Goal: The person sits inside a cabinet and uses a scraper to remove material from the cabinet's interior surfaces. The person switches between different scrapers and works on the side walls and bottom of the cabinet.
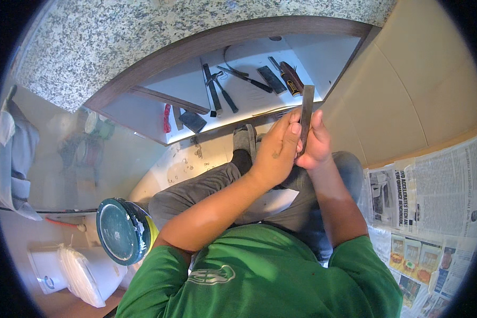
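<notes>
Above my lap, both hands are together around a flat, narrow dark grey metal bar that stands nearly upright. Its exact kind is not clear, and its lower end is hidden by my fingers. My left hand presses its fingers against the bar's left side. On the other side, my right hand holds the bar against its palm, thumb pointing up. A white sheet of paper lies on my lap below the hands.
Ahead, a white cabinet floor under a speckled stone counter carries a hammer, a dark block, a red cord bundle and several other tools. A bucket with a dark green lid stands left; newspapers lie right.
</notes>
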A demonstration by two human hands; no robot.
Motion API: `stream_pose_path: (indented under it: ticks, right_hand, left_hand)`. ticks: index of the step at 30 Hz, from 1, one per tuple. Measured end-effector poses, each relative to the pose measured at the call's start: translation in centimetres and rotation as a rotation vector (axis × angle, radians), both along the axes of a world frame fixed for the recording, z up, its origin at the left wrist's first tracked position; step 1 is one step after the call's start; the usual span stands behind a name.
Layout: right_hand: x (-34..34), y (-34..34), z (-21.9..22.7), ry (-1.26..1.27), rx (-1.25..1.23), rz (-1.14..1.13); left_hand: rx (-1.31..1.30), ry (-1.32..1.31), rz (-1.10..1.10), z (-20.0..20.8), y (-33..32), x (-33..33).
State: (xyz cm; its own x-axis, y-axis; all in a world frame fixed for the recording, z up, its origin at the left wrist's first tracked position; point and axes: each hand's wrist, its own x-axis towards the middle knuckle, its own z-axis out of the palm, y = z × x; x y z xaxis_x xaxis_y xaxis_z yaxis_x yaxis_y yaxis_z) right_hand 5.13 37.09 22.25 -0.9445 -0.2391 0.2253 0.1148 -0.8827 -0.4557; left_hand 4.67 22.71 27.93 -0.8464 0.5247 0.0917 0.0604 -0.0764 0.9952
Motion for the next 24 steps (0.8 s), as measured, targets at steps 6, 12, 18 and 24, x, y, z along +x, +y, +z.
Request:
stream_pose_path:
  ticks: [6, 12, 18, 24]
  right_hand:
    - [-0.8, -2.1, 1.2, -0.51, 0.243, -0.494]
    - [-1.3, 0.7, 1.4, -0.241, 0.477, -0.449]
    - [-1.7, -1.2, -1.2, -0.056, 1.154, -0.668]
    - [-0.6, -1.5, 0.7, -0.108, 0.373, -0.202]
  left_hand:
    - [-0.201, 0.59, 0.202, -4.9, -0.3, 0.1]
    - [-0.41, 0.854, -0.159, -4.6, -5.8, 2.7]
    - [-0.544, 0.221, -0.036, -8.7, -11.5, 3.7]
    - [-0.628, -0.096, -0.049, -13.3, -14.5, 5.6]
